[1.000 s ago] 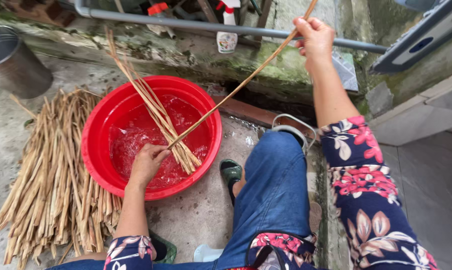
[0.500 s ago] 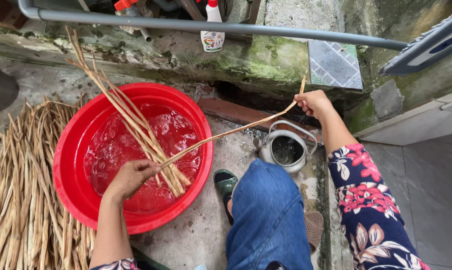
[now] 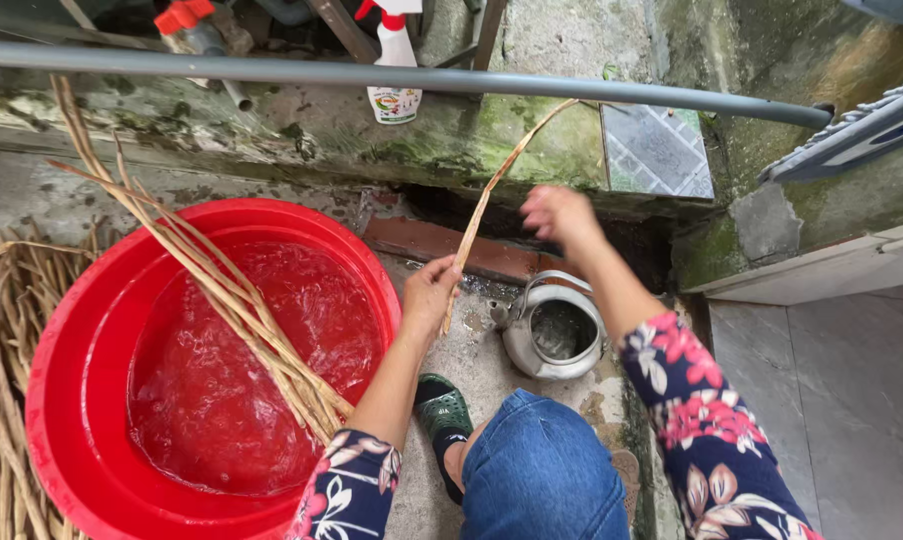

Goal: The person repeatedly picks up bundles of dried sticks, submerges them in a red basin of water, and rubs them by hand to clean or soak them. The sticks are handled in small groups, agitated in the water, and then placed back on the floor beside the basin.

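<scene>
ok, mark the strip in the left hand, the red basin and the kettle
strip (image 3: 484,205), head view, mid-length above the left hand
red basin (image 3: 67,350), head view, left rim
kettle (image 3: 532,355), head view, metal side wall

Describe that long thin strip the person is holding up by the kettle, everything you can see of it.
The long, thin, pale tan plant-fibre strip looks flat, dry and flexible. The left hand pinches it near its lower end, which hangs just below the fingers. From there it rises and curves rightward toward the grey pipe. The right hand is blurred beside it; contact cannot be told. It hangs above the concrete, clear of the red basin.
</scene>
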